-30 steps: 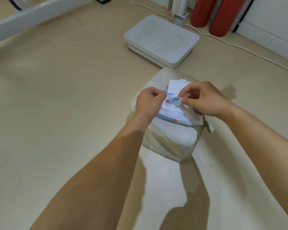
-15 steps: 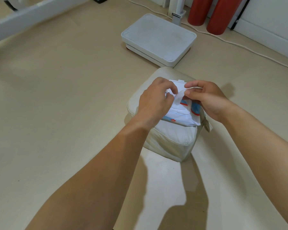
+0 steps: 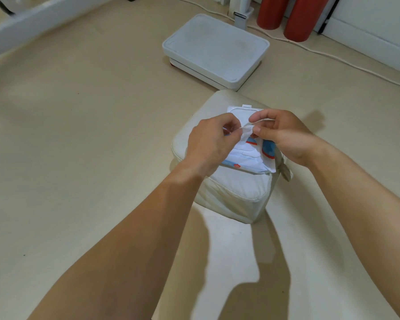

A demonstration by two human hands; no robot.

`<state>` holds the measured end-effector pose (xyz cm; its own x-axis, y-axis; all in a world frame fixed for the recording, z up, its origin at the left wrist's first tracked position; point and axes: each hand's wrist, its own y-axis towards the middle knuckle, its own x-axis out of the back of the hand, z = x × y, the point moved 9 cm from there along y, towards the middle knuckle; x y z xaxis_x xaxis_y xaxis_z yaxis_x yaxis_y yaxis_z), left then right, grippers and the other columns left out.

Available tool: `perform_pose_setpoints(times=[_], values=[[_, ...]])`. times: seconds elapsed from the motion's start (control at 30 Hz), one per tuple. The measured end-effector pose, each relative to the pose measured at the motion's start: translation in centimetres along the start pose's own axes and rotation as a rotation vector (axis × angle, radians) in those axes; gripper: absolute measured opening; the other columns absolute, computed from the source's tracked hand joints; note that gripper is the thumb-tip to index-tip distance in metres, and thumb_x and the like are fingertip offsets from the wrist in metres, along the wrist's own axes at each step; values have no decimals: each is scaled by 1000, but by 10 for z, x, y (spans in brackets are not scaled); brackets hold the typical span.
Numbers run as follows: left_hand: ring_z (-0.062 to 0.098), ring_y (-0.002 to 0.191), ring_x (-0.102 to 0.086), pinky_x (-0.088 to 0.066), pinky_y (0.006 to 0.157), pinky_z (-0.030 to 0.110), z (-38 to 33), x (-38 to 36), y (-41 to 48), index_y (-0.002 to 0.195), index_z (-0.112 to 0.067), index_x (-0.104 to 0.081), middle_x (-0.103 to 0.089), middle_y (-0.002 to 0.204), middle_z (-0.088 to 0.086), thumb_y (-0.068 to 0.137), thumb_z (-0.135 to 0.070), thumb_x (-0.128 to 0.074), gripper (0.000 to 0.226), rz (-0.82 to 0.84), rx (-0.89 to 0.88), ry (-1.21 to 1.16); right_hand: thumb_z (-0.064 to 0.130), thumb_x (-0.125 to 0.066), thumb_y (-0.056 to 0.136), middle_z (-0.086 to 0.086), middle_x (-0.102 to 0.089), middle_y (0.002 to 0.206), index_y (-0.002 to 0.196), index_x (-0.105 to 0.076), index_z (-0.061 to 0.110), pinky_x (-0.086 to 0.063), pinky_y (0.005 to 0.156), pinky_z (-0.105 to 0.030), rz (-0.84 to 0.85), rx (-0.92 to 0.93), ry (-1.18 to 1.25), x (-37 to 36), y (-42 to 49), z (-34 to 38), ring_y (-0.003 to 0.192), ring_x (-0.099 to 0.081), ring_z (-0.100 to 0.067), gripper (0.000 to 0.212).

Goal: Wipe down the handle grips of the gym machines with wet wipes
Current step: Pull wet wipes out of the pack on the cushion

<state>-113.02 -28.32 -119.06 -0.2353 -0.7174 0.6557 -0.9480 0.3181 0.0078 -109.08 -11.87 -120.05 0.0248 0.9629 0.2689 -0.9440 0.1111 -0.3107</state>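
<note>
Head view: we saw both forearms reaching forward over a cream cushion (image 3: 236, 190). The left hand (image 3: 208, 144) had its fingers curled, pinching one edge of a wet wipe (image 3: 246, 133). The right hand (image 3: 286, 135) pinched the other edge between thumb and forefinger. The wipe rose out of a wipes pack (image 3: 245, 159) lying on the cushion, with the pack's lid (image 3: 241, 112) flipped up. The cushion sat on a beige floor (image 3: 79, 135). Behind it we noted a white platform (image 3: 215, 47), a white cable (image 3: 333, 57) and two red cylinders (image 3: 298, 17) by the wall.
</note>
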Motion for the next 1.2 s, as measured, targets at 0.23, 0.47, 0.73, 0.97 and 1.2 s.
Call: perform_pose_setpoints(times=[0.23,0.47,0.73,0.97,1.2], values=[[9,74,-63,-50,70,30,13,1,2,76,-28,-67,-68,72,-13,81,-24,-65,7,7,107,-137,14,-65,77,0,-74,83,89,-71,26,-51,101,-47,48,-11,-187,-1,4,6,91,-70,-24,18],[7,61,-51,-42,58,22,22,1,-1,72,-25,-66,-61,63,-7,82,-18,-65,12,3,184,-249,7,-61,84,-6,-75,91,85,-75,24,-53,94,-40,38,14,-301,1,6,13,84,-66,-14,22],[9,62,-53,-44,59,26,26,-1,-5,72,-23,-67,-64,64,0,82,-17,-66,11,-8,226,-304,10,-57,79,-2,-62,79,88,-75,32,-51,87,-45,63,54,-252,-3,-1,15,79,-57,-18,29],[10,67,-58,-50,67,31,17,-1,-5,73,-30,-62,-65,68,-9,79,-27,-65,7,-14,205,-240,30,-70,85,5,-69,91,91,-70,29,-47,69,-20,-60,105,-313,-12,-9,23,71,-68,-5,6],[10,63,-54,-41,60,27,18,2,-6,74,-30,-60,-60,62,-11,84,-22,-64,14,-26,203,-213,10,-66,88,12,-68,84,83,-69,26,-44,64,-16,-176,272,-440,-17,-18,38,63,-64,-3,17]])
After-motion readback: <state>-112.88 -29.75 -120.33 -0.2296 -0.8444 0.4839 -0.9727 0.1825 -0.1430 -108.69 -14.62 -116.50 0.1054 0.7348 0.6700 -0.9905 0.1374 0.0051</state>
